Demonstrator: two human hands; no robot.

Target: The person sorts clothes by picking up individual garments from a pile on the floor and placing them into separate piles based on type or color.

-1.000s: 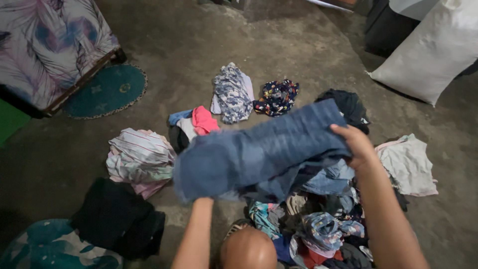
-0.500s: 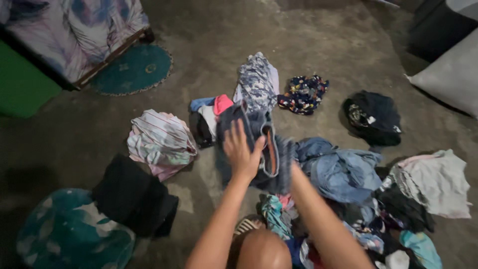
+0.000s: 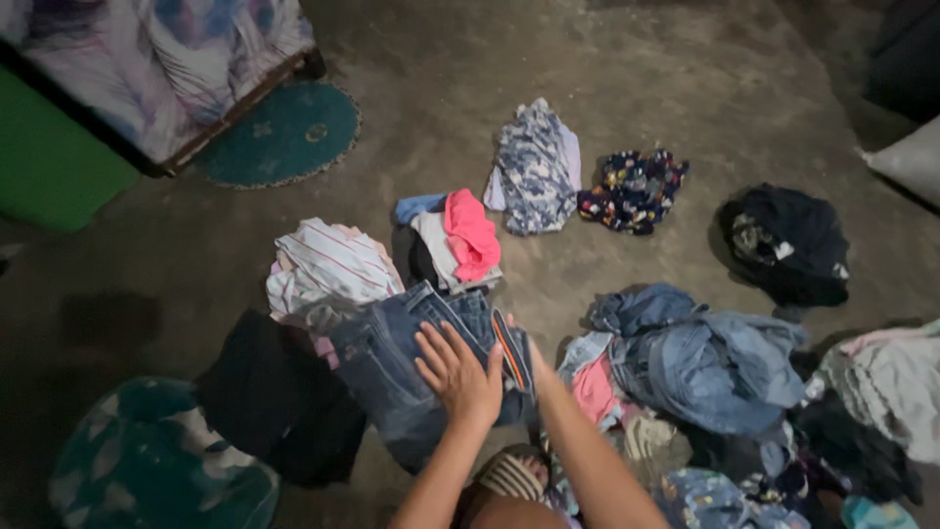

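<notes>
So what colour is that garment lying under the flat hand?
Blue denim, with an orange-and-pale stripe at one edge: the folded jeans under the left hand, head view.

A room in a home, with laundry sorted on the floor.
Around the round teal rug [image 3: 284, 134] on bare concrete floor [image 3: 636, 69]: a feather-print mattress on a wooden frame [image 3: 166, 59] just behind it, small heaps of clothes [image 3: 534, 167] spread in front of it.
</notes>
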